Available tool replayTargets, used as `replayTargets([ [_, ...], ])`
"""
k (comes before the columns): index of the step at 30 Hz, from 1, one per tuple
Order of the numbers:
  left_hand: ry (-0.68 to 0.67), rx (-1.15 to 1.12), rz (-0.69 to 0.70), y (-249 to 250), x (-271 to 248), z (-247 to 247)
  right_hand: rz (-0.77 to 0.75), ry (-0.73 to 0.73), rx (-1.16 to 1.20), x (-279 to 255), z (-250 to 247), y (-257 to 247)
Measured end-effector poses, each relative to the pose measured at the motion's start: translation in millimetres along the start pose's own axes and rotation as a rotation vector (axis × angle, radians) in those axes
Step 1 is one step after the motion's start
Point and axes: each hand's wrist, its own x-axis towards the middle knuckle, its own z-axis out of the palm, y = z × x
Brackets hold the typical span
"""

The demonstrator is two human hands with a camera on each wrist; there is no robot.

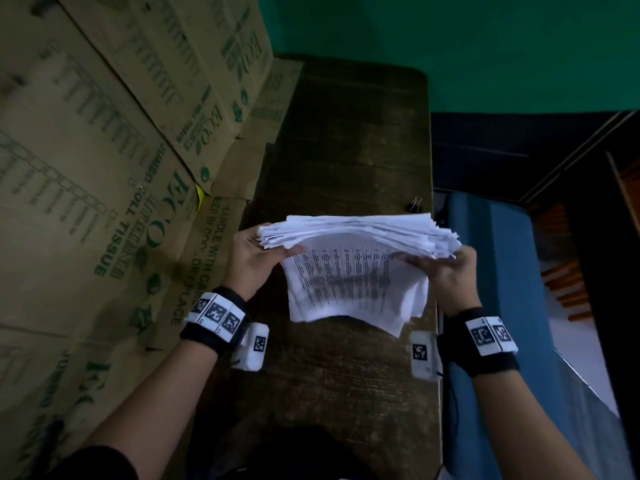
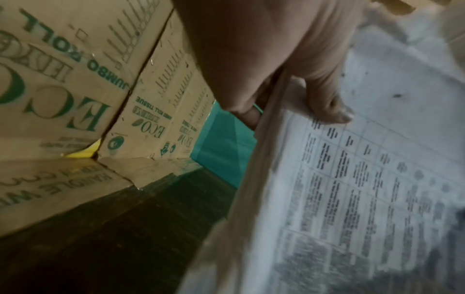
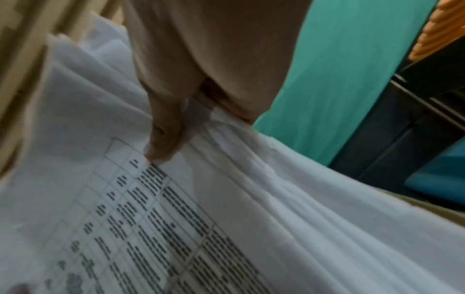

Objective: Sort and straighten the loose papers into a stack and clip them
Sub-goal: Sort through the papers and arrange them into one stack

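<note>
A thick bundle of white printed papers hangs upright above the dark wooden table, its top edges fanned and uneven. My left hand grips the bundle's left top corner, thumb on the printed front sheet. My right hand grips the right top corner, thumb pressed on the table of text. The lower edges of the sheets dangle ragged near the tabletop. A small black binder clip lies on the table behind the papers, near the right edge.
Large cardboard boxes printed with green lettering stand along the table's left side. A green wall is behind. A blue seat sits right of the table, with a dark doorway further right.
</note>
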Motion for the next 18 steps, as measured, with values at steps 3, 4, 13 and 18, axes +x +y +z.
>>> replayTargets([
  [3,-0.042,0.167,0.03,4.5,1.2,-17.4,-0.042,-0.114,-0.034,16.2,3.8,-32.0],
  [4,-0.071,0.231,0.041,8.1,3.2,-25.5,-0.05,-0.169,-0.07,20.6,5.9,-43.7],
  [13,-0.371,0.437,0.08,31.7,-0.8,22.3,-0.162,-0.473,-0.659,35.4,57.2,-73.2],
  [18,-0.214,0.281,-0.071,3.7,-1.2,2.1,0.074,-0.437,-0.984,19.7,27.6,-40.7],
])
